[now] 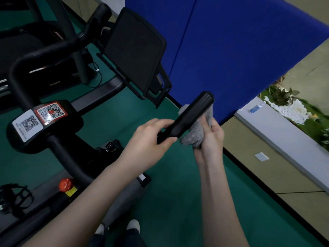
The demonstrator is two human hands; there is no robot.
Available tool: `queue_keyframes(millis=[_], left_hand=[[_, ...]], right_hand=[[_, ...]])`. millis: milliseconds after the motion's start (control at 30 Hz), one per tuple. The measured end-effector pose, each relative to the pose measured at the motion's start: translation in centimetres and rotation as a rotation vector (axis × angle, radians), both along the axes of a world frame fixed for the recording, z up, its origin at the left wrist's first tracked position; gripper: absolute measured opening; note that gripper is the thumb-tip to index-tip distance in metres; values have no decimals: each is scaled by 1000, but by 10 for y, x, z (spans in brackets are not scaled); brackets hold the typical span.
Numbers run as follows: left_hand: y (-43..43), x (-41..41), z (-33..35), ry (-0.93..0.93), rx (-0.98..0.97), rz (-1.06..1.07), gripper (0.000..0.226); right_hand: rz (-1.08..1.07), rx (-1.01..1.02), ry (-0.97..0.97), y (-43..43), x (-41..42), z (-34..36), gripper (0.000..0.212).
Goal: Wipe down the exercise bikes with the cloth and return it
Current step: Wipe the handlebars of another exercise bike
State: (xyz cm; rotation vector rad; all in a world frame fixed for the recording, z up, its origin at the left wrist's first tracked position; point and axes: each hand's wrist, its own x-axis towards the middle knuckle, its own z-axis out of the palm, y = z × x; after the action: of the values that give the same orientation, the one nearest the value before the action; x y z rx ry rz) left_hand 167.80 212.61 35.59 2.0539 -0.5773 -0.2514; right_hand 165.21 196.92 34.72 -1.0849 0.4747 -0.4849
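Wiping is midway: the left hand (153,138) grips the black ribbed handlebar grip (188,116) while the right hand (212,138) clutches the crumpled grey cloth (194,136) beneath it, not yet returned.

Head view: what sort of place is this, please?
Most likely a gym or fitness room. An exercise bike with a screen and a caged pedal stands on green floor, and the right hand holds a grey cloth against its handlebar grip.
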Motion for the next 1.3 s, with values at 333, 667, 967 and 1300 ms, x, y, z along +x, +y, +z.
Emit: queue_keyframes(millis=[333, 667, 967, 1300], left_hand=[[1, 0, -1, 22, -7, -12, 38], [5, 2, -2, 88, -7, 17, 51], [20, 2, -3, 211, -35, 5, 28], [16, 2, -8, 275, -140, 46, 20]], right_hand=[[-223, -519, 219, 1, -24, 16, 19], [352, -1847, 247, -18, 31, 115, 23], [941, -2073, 453, 6, 60, 124, 20], [966, -2146, 443, 13, 58, 113, 20]])
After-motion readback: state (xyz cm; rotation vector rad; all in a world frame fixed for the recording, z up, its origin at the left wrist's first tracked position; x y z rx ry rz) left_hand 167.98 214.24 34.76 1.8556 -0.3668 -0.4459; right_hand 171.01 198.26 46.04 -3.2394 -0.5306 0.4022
